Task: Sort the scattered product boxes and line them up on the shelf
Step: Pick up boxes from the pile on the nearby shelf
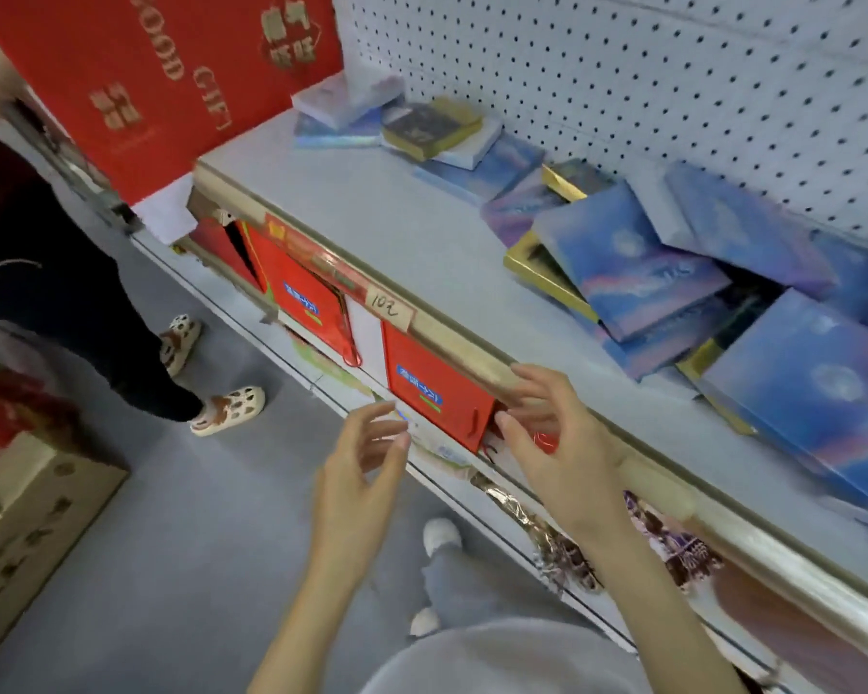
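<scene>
Product boxes, blue with gold edges, lie tumbled on the grey shelf across the right and upper middle of the frame, some leaning on the pegboard, none yet in a row. My left hand and right hand hover at lower centre by the shelf's front edge, fingers loose and spread, gripping nothing. As I judge it, the sorting has barely started and the whole line-up remains.
</scene>
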`<action>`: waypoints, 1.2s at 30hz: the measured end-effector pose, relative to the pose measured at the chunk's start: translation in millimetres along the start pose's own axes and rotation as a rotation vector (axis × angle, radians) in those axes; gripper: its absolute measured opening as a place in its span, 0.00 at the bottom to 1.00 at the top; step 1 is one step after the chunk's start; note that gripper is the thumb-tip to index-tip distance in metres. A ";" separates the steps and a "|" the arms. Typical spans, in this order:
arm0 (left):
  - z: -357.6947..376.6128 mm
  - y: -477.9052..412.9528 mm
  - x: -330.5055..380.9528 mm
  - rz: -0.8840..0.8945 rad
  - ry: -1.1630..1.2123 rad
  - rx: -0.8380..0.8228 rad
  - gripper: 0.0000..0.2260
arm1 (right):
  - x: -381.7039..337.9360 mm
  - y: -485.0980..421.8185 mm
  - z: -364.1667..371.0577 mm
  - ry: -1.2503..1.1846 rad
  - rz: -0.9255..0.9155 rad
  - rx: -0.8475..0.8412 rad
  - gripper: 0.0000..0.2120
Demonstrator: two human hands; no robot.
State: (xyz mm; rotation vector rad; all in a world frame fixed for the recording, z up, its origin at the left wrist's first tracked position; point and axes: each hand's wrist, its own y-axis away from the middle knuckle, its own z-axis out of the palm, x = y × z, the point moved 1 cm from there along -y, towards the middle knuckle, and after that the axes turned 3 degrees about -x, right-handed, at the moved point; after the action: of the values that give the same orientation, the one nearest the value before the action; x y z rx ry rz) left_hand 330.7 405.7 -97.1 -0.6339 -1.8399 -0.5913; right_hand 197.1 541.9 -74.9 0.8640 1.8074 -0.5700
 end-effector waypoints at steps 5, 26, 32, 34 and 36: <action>6.6 -90.2 1.6 0.035 0.033 -0.049 0.12 | -2.7 -82.6 4.0 0.080 -0.038 0.328 0.15; 118.2 -256.9 105.3 0.229 -0.071 -0.751 0.15 | -4.6 -130.1 -17.8 -0.621 0.426 1.202 0.29; 97.0 -265.8 116.5 -0.085 0.293 -0.787 0.10 | -30.3 -120.0 -1.3 -0.851 0.427 1.182 0.22; 85.0 -269.2 116.6 -0.217 0.342 -0.866 0.10 | -37.6 -121.0 9.3 -0.838 0.443 1.137 0.19; 68.2 -276.6 112.6 -0.323 0.354 -0.935 0.11 | -46.7 -126.4 19.5 -0.754 0.441 1.063 0.20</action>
State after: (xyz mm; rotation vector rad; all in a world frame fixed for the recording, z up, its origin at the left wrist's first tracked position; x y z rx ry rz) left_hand 65.2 263.4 -41.4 -0.7584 -1.2662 -1.7056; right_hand 121.5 434.1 -40.0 1.4235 0.5127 -1.3683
